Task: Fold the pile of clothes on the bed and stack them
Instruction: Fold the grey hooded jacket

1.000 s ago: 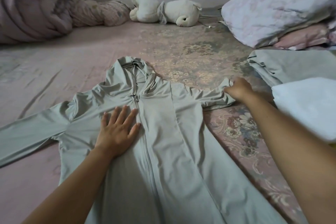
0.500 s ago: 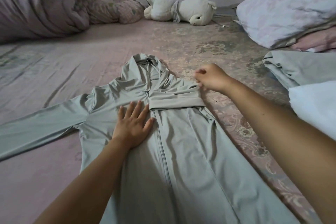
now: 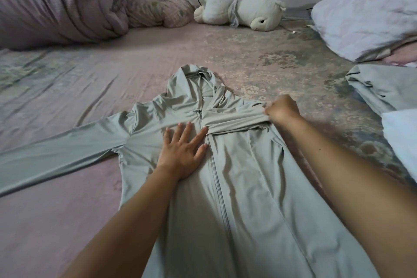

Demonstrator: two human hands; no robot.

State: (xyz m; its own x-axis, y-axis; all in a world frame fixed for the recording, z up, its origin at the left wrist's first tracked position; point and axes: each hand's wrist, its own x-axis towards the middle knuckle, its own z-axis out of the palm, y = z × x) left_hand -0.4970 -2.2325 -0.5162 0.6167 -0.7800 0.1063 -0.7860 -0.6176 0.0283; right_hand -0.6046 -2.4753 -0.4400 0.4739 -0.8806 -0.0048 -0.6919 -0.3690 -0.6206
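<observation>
Pinching the doubled-back sleeve at its outer bend, the right hand (image 3: 282,109) has its fingers curled into the cloth at the shoulder of the pale grey-green zip-front hooded jacket (image 3: 237,176). That jacket lies flat, front up, on the pink patterned bedsheet (image 3: 67,210), hood away from the person, its long axis following the zip. The folded sleeve (image 3: 234,123) crosses the chest sideways, its end meeting the zip. The left hand (image 3: 184,153) presses flat with spread fingers just on the zip's far side, gripping nothing. The other sleeve (image 3: 56,156) stretches straight out from that same side, nearer the left hand, likely next to fold.
</observation>
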